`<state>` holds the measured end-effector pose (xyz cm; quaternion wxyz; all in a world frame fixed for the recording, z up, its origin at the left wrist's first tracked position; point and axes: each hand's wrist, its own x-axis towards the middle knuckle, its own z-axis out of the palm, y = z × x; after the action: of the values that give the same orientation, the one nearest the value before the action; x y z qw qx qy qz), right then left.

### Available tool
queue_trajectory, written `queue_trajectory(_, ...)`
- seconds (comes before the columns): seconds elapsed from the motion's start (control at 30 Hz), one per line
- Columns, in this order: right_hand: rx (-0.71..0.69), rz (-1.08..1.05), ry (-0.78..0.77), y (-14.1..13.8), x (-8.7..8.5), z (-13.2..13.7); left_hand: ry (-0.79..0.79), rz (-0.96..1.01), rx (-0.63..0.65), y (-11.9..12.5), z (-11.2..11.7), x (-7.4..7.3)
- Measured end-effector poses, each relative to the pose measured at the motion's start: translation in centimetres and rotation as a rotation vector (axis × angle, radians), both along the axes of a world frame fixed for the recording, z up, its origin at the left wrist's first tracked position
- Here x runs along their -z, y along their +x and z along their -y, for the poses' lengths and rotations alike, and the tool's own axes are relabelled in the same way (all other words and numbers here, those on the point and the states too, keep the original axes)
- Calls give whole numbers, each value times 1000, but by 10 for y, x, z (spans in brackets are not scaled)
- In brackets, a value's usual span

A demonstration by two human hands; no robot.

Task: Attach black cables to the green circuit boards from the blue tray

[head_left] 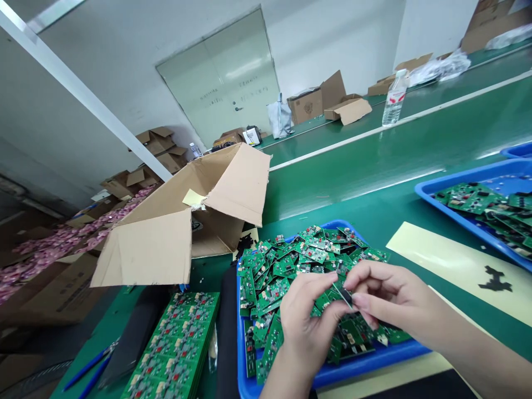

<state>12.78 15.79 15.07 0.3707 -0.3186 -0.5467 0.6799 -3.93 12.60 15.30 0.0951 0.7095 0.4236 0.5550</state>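
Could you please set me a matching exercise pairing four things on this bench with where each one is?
Things:
1. water bottle
2. open cardboard box
3. blue pliers
4. small dark part

Places:
A. pinched between left hand and right hand
B. bottom left corner, beside stacked boards
C. far side of the green belt, upright
D. tipped on its side, left of the blue tray

Pairs: 1-C, 2-D, 3-B, 4-A

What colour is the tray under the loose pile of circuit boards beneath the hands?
Blue: the tray shows clearly in the head view, with green circuit boards heaped in it.
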Motion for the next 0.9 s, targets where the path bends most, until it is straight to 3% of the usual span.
queue_trajectory(0.27,273,235,616,1,8,-6,-160,133,157,1,3,2)
queue_trajectory(0.4,283,181,850,4,2,-8,-322,336,292,0,4,1)
queue_trajectory(0.7,375,245,895,6,1,-9,-476,289,330,0,6,-7)
queue_trajectory(0.9,427,338,1070,7,3,-12,-540,233,325,3,3,-11)
